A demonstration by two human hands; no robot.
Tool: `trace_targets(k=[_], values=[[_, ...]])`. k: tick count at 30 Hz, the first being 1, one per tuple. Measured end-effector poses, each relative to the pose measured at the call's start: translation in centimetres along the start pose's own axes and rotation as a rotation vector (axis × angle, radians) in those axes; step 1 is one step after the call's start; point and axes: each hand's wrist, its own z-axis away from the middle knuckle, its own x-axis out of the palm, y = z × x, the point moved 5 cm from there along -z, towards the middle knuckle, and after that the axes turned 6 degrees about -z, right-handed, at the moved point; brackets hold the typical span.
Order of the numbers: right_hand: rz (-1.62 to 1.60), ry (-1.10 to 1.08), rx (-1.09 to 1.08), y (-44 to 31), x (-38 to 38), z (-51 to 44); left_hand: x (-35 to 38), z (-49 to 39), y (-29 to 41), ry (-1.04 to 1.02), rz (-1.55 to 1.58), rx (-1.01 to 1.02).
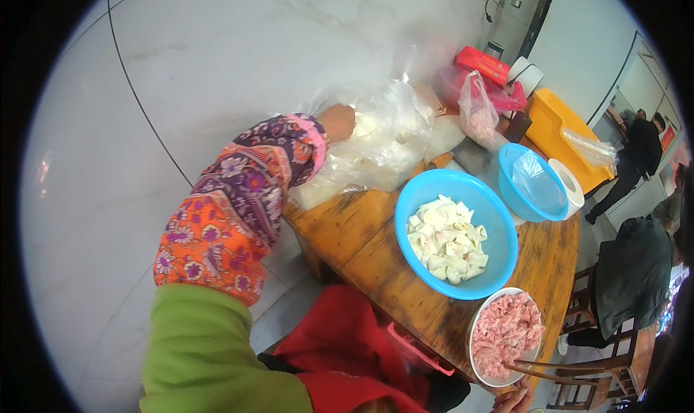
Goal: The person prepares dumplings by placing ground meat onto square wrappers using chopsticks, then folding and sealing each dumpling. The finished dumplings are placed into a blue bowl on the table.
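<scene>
My left hand (337, 123), its fingers curled, is at a clear plastic bag (387, 142) holding pale dough wrappers (367, 124). Its fingertips are turned away, so what they grip is unclear. At the bottom edge, my right hand (512, 399) is partly in view, close under the rim of a white bowl of minced meat (507, 334). Two chopsticks (564, 368) lean in the meat and stick out past the bowl. Beside that bowl stands a blue plastic colander (402, 218), with many folded, filled wontons (447, 239) in it.
Along the wooden table (347, 239) stand a smaller blue basket (507, 180) with plastic film, a paper roll (566, 185), a cleaver (471, 155), a tied bag of mince (480, 112) and a yellow crate (564, 126). A wall borders the table. People and wooden chairs (583, 299) are at right.
</scene>
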Motion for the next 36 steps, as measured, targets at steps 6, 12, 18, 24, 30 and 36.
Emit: trace_targets(k=[6,12,18,24,30,36], values=[[0.054,-0.031,0.007,0.4,-0.1,0.3,-3.5,7.7,0.3,-0.037,0.053,-0.044],[0.009,-0.103,0.017,0.7,0.3,0.5,-6.4,13.2,1.8,-0.117,-0.080,0.085],[-0.006,-0.095,0.029,1.1,0.2,0.5,-7.7,15.6,2.1,0.271,-0.013,0.350],[-0.035,-0.083,0.025,1.6,-0.1,0.6,-7.8,17.9,3.0,0.150,-0.076,0.633],[-0.044,-0.114,0.043,2.1,0.0,0.6,-5.5,19.6,2.6,-0.020,-0.208,0.350],[-0.019,-0.125,0.003,2.2,-0.5,0.5,-7.8,16.2,1.8,0.457,0.005,0.177]])
